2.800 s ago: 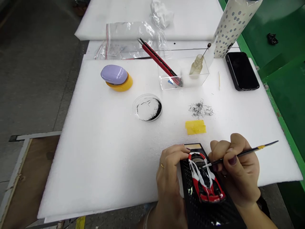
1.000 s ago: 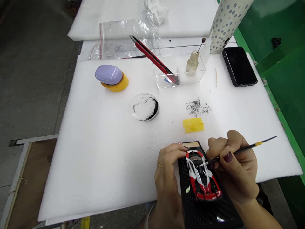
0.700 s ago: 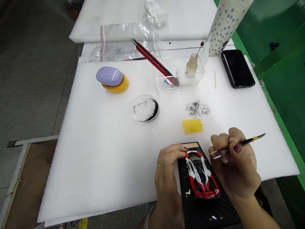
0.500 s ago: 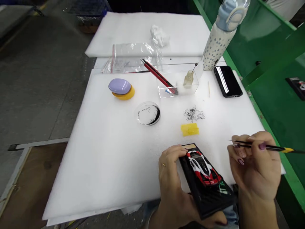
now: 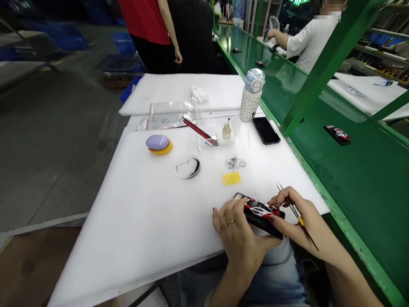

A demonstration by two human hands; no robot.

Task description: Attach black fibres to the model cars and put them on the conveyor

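Model car (image 5: 261,208) on its black base (image 5: 259,220), lower centre, was partly hidden by both grips: left hand (image 5: 239,235) clasped the base, right hand (image 5: 295,221) pinched tweezers (image 5: 299,220).

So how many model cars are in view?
2. One model car is between the left hand and right hand; a second car lies on the green bench at right. Small dark shapes farther along may be more.

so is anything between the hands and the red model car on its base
Nothing visible. The left hand grips the black base under the model car, and the right hand, holding tweezers, touches its right end.
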